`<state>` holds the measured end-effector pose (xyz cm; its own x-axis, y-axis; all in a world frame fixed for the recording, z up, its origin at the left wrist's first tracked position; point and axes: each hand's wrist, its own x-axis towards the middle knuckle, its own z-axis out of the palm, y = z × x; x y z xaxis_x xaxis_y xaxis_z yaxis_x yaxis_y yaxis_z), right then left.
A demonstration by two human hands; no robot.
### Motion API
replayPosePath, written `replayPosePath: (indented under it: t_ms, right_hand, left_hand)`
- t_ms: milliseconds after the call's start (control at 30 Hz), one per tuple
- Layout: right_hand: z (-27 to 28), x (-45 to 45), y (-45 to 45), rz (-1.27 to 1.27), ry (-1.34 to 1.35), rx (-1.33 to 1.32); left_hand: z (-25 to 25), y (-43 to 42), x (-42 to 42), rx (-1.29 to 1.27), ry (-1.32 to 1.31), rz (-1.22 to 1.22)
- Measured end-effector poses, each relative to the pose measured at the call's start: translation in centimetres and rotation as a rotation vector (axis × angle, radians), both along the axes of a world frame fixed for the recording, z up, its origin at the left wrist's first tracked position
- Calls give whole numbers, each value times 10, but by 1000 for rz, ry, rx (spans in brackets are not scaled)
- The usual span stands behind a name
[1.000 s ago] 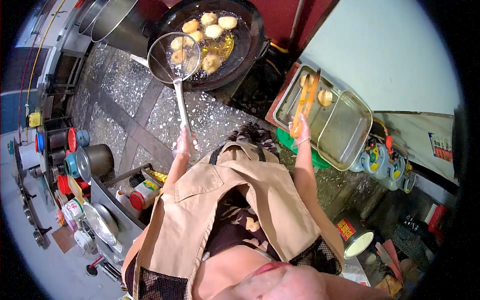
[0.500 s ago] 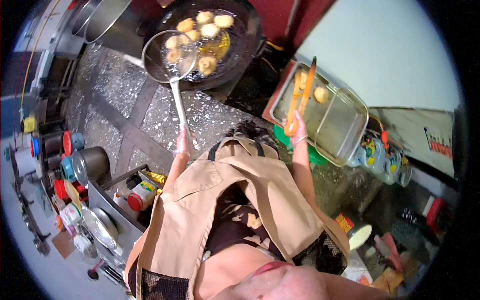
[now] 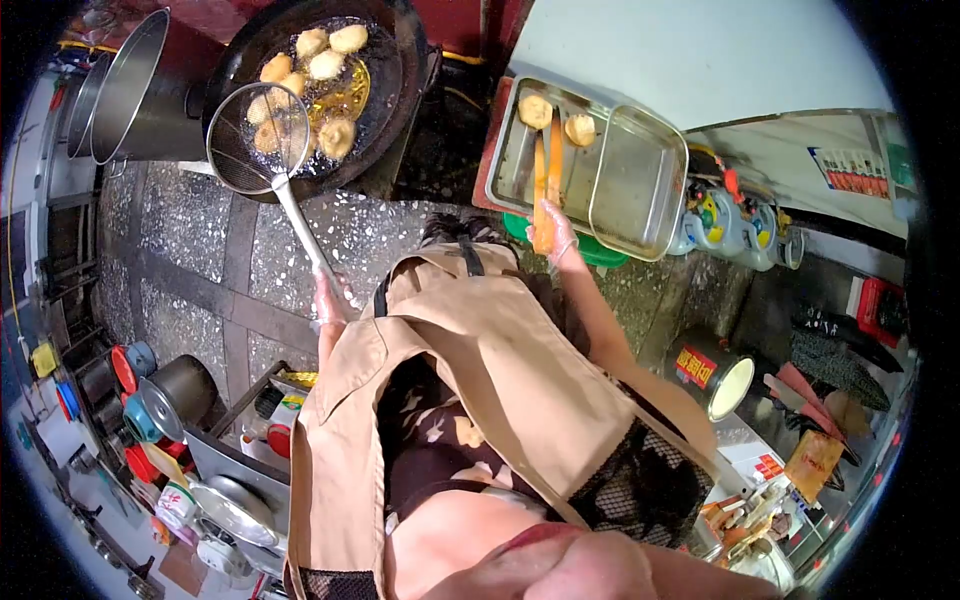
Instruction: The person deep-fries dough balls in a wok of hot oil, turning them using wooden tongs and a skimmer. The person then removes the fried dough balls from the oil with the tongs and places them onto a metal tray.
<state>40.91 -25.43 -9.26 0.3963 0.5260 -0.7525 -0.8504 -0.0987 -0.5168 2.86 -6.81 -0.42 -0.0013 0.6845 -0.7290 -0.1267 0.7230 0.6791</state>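
My left hand (image 3: pixel 333 300), in a clear glove, is closed around the handle of a mesh skimmer (image 3: pixel 300 225). Its round basket (image 3: pixel 258 140) hangs over the near left part of a dark wok (image 3: pixel 400 90). Several pale golden fried dough balls (image 3: pixel 337 138) sit in the wok's bubbling oil; some show through the mesh. My gloved right hand (image 3: pixel 555 232) grips orange-brown tongs (image 3: pixel 546 190). Their tips reach over a metal tray (image 3: pixel 515 185), close to one dough ball (image 3: pixel 535 111) and left of a second ball (image 3: pixel 579 130). No ball appears clamped between them.
A clear rectangular container (image 3: pixel 640 185) rests across the tray's right side. Tall metal pots (image 3: pixel 135 90) stand left of the wok. Green plastic (image 3: pixel 605 252) shows under the tray. Plastic jugs (image 3: pixel 735 240) stand at right; a dark pot (image 3: pixel 185 390) and a drawer unit (image 3: pixel 235 465) at left.
The whole view has shifted, so the scene sits further left. The tongs' arms are closer together and their tips have drawn back toward me. The skimmer stays over the wok.
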Motion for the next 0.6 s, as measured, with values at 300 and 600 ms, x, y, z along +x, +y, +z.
replayPosePath:
  t_ms: [300, 600]
  right_hand:
    - [-22, 23, 33, 125, -151, -88]
    - [-38, 49, 76, 11, 46, 94]
  left_hand:
    - [-22, 7, -17, 70, 68, -40]
    - [-16, 5, -16, 4, 168, -116]
